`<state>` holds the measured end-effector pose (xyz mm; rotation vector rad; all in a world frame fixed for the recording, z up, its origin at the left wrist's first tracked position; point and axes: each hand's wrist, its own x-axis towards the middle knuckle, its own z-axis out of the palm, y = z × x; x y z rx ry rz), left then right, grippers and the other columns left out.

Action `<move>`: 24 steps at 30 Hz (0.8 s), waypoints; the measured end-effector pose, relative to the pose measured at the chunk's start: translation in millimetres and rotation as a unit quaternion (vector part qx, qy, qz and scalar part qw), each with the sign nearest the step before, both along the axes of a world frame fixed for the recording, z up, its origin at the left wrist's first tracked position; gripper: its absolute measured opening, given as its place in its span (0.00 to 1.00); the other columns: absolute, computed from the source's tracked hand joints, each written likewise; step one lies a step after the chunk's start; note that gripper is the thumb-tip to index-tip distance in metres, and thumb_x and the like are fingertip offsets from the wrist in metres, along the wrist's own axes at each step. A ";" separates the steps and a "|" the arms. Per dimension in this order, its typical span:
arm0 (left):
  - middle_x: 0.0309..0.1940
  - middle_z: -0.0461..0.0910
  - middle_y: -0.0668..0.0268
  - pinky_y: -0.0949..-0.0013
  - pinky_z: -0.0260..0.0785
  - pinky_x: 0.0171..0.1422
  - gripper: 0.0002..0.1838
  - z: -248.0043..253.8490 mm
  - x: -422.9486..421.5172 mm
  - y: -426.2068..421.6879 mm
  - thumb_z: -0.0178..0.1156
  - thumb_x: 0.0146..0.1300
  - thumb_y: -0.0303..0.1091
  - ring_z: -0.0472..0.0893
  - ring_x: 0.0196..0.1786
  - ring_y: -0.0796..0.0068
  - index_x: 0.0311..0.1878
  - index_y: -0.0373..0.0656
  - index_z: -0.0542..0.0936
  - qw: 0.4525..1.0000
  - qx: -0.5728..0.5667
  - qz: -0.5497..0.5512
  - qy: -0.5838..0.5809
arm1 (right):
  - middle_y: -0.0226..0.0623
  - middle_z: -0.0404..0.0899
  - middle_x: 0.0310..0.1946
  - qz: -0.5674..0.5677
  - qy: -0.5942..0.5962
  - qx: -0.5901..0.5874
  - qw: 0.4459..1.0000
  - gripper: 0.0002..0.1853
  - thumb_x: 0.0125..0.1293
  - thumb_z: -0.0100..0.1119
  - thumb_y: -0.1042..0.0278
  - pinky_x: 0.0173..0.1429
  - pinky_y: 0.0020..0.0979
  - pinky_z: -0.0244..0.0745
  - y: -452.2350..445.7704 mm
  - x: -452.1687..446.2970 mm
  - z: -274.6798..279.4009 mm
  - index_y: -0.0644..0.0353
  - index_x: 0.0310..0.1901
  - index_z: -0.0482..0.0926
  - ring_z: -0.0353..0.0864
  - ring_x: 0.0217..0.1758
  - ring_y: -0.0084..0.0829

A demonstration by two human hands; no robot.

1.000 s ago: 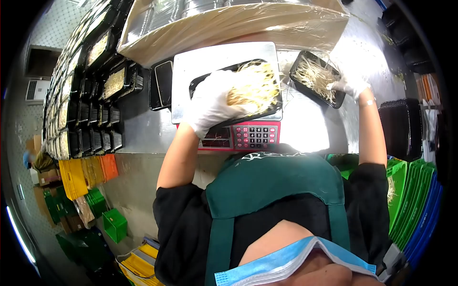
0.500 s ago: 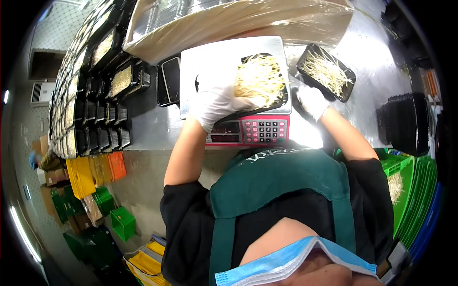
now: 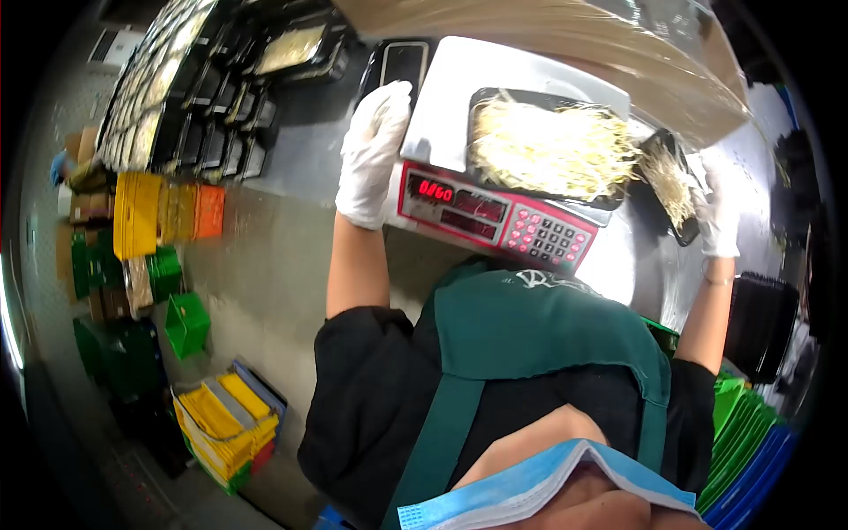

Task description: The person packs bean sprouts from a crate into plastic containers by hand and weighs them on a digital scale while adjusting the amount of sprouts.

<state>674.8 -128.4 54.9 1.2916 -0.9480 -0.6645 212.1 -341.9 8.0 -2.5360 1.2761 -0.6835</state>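
A black tray heaped with pale sprouts (image 3: 552,146) sits on the metal plate of a red scale (image 3: 495,221), whose display is lit red. My left hand (image 3: 373,155), in a white glove, is beside the plate's left edge, its fingers held together; whether anything is in them is hidden. To the right of the scale, my gloved right hand (image 3: 717,208) is at the right side of a smaller black tray of sprouts (image 3: 669,187). Its fingers reach the tray's rim and contents, partly blurred.
Stacked black trays with sprouts (image 3: 208,115) stand at the left. A phone-like dark object (image 3: 404,66) lies behind my left hand. A plastic-lined box (image 3: 609,53) is behind the scale. Black trays (image 3: 761,327) and green crates (image 3: 746,442) are at the right.
My left hand has left the tray on the scale and moved left. My right hand has moved from the near side of the smaller tray to its right side. The view has turned.
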 end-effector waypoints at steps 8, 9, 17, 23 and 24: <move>0.56 0.73 0.55 0.55 0.62 0.64 0.29 27.0 -82.2 -40.3 0.56 0.59 0.58 0.72 0.58 0.53 0.58 0.48 0.76 0.850 0.063 -0.203 -0.481 | 0.49 0.52 0.72 0.128 -0.195 0.029 0.972 0.44 0.60 0.62 0.58 0.74 0.36 0.51 86.5 185.6 48.5 0.64 0.71 0.50 0.55 0.74 0.41; 0.53 0.75 0.52 0.56 0.65 0.59 0.28 13.3 -87.8 -40.6 0.59 0.60 0.51 0.75 0.53 0.56 0.54 0.38 0.75 0.865 0.024 -0.166 -0.473 | 0.51 0.66 0.63 0.109 -0.137 0.054 0.983 0.38 0.61 0.60 0.59 0.67 0.38 0.63 95.7 194.1 63.9 0.65 0.69 0.57 0.69 0.64 0.45; 0.62 0.71 0.57 0.55 0.59 0.66 0.28 0.2 -93.3 -58.6 0.54 0.63 0.51 0.70 0.61 0.55 0.63 0.45 0.72 0.774 0.150 -0.208 -0.579 | 0.47 0.76 0.55 0.136 0.161 0.022 0.977 0.28 0.64 0.53 0.52 0.62 0.39 0.67 84.4 183.9 69.9 0.58 0.62 0.70 0.74 0.57 0.44; 0.56 0.76 0.58 0.60 0.63 0.65 0.23 5.1 -90.1 -63.8 0.53 0.65 0.48 0.73 0.59 0.60 0.56 0.43 0.78 0.819 0.065 -0.268 -0.504 | 0.44 0.73 0.59 0.195 0.085 0.058 0.975 0.35 0.58 0.62 0.51 0.64 0.36 0.66 78.4 146.3 75.6 0.50 0.67 0.65 0.72 0.60 0.44; 0.56 0.77 0.58 0.60 0.63 0.65 0.22 4.1 -89.2 -64.8 0.53 0.65 0.46 0.73 0.58 0.60 0.56 0.42 0.78 0.818 0.085 -0.300 -0.483 | 0.43 0.75 0.56 0.176 0.081 0.074 0.978 0.34 0.58 0.63 0.53 0.60 0.34 0.69 80.6 147.8 72.5 0.47 0.66 0.66 0.75 0.57 0.42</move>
